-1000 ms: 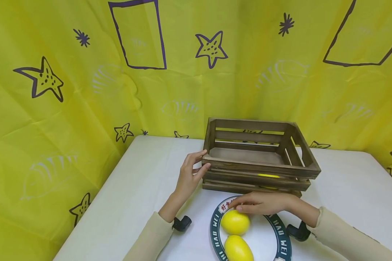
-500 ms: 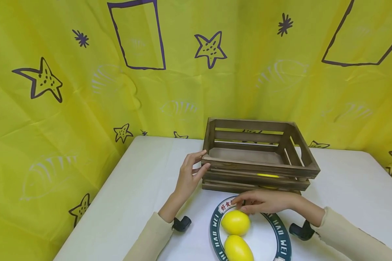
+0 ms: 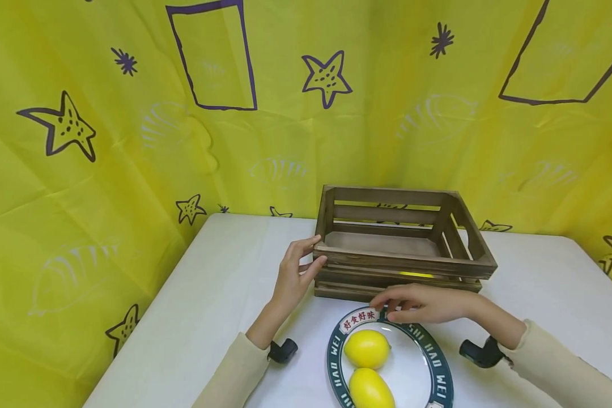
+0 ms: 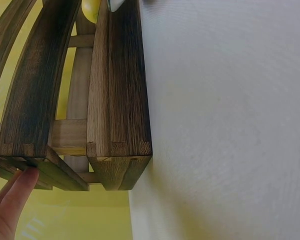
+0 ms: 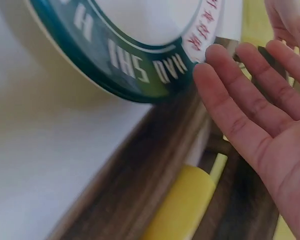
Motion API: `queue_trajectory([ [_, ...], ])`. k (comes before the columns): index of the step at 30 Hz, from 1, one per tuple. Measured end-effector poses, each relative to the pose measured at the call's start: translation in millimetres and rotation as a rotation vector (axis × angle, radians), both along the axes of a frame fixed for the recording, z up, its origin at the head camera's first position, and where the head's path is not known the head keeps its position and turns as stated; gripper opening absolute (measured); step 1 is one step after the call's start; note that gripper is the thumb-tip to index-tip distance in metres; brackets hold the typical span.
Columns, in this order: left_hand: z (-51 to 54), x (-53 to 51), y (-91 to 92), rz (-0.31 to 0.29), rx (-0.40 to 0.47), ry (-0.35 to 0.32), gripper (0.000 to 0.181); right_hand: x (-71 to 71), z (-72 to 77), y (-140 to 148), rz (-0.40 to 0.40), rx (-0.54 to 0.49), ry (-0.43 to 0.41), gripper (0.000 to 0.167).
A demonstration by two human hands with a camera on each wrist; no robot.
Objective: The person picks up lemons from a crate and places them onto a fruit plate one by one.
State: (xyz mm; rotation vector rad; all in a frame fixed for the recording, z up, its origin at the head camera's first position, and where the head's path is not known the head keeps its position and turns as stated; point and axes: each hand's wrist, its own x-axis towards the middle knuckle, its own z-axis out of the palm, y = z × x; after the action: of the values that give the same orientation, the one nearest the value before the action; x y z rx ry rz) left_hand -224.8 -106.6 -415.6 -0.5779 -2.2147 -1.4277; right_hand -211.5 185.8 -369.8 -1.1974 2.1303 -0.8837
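At the front left corner of a brown slatted wooden crate (image 3: 403, 260), my left hand (image 3: 293, 277) holds the rim, thumb on the front slat and fingers on the side. In the left wrist view its fingertips (image 4: 27, 175) touch a slat's end. My right hand (image 3: 428, 303) hovers over the far rim of a white plate (image 3: 441, 374) with a green lettered border, holding nothing. Its fingers (image 5: 235, 110) are extended in the right wrist view. Two yellow lemons, one farther (image 3: 367, 349) and one nearer (image 3: 371, 390), lie on the plate's left side.
Something yellow and rounded (image 5: 182, 200) shows through the crate's slats; its full shape is hidden. The white table (image 3: 224, 294) meets a yellow curtain (image 3: 280, 136) with drawn starfish behind the crate. Each wrist wears a black camera.
My right hand has drawn back from the farther lemon, rightward and slightly away toward the crate. The left hand keeps its place on the crate, and the lemons stay put.
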Motion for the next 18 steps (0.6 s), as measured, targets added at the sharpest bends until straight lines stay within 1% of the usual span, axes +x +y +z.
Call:
queue_trajectory([
  [4, -0.2, -0.1, -0.4, 0.003, 0.000, 0.004, 0.044, -0.5, 9.3, 5, -0.010, -0.014, 0.009, 0.037],
  [7, -0.2, 0.4, -0.7, 0.006, 0.000, 0.005, 0.044, -1.6, 15.9, 9, -0.006, -0.032, 0.036, 0.034],
  [11, -0.2, 0.9, -0.6, 0.006, -0.001, -0.002, 0.044, -3.7, 26.1, 15, 0.028, -0.059, 0.104, 0.030],
  [14, -0.1, 0.9, -0.3, 0.006, 0.002, -0.002, 0.044, -5.0, 35.8, 21, 0.054, -0.083, 0.141, 0.030],
  [18, 0.3, 0.8, 0.0, 0.004, 0.003, 0.009, 0.044, -6.5, 49.1, 29, 0.082, -0.113, 0.132, 0.032],
])
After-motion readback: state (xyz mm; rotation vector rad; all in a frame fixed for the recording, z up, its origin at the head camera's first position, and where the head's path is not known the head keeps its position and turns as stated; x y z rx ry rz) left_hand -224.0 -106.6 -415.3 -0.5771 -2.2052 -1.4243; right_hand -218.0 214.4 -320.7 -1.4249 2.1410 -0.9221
